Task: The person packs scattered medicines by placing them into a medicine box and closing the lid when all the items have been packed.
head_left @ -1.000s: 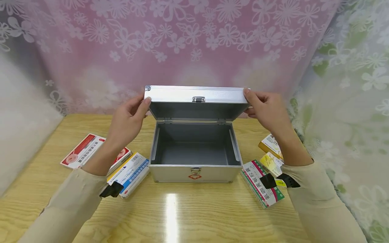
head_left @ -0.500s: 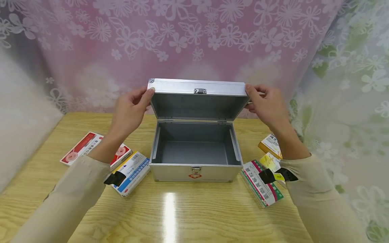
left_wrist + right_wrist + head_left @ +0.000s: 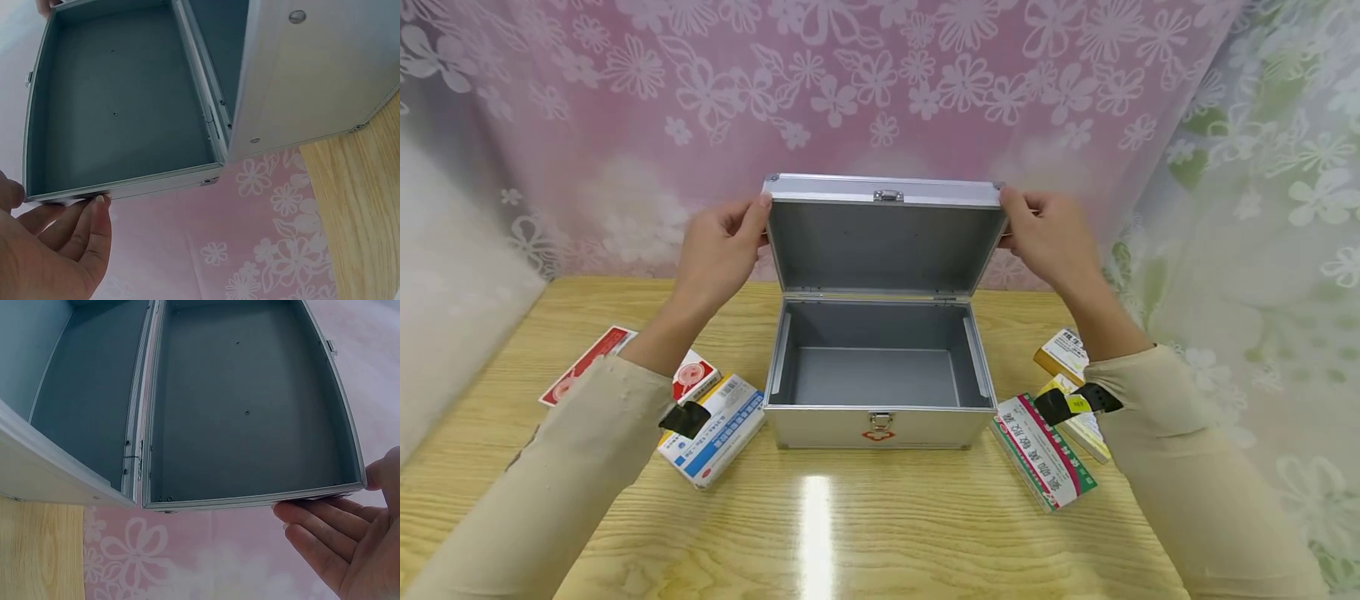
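A silver metal first-aid case [image 3: 827, 429] with a red cross emblem stands on the table, its grey inside bare. Its hinged lid [image 3: 887, 246] is raised steeply, with the latch at its upper edge. My left hand [image 3: 718, 254] grips the lid's left front corner, thumb at the front edge. At the opposite corner my right hand [image 3: 1052, 237] holds the lid the same way. In the left wrist view the fingers [image 3: 94, 231] lie along the lid's side wall. The right wrist view likewise has fingers [image 3: 319, 528] under the lid's side.
Left of the case lie red-and-white medicine boxes [image 3: 692, 375] and a blue-and-white one [image 3: 718, 429], partly behind my left arm. To its right are a green-and-white box [image 3: 1045, 454], a yellow box [image 3: 1086, 429] and an orange-and-white box [image 3: 1063, 354]. A pink floral cloth [image 3: 880, 100] hangs behind the table.
Both hands have swung the lid further up and back, so more of its grey inside shows. The case body and the medicine boxes have stayed in place.
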Tool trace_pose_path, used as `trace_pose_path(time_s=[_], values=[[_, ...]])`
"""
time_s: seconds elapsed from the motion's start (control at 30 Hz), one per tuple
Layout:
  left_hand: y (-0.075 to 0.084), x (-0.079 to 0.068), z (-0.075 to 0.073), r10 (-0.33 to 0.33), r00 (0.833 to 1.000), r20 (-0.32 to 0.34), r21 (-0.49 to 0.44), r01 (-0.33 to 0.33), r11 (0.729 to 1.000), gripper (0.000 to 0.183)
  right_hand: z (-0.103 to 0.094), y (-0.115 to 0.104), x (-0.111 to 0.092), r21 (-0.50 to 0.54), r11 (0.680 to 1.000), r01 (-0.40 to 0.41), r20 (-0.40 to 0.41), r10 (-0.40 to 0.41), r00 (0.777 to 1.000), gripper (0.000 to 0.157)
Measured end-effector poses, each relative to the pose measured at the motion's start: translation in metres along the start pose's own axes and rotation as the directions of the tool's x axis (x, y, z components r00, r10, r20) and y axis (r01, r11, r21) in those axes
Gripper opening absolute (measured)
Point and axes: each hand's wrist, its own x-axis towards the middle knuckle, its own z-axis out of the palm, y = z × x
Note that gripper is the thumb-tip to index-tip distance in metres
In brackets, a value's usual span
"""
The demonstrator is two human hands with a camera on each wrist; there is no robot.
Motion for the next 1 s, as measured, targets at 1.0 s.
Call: trace_pose_path(time_s=[1.0], values=[[-0.020, 0.019, 0.018, 0.036, 0.999, 0.020, -0.055, -0.035, 0.998, 0.050, 0.016, 0.010, 0.030, 0.105, 0.994, -0.024, 0.067, 0.016, 0.998, 0.079]])
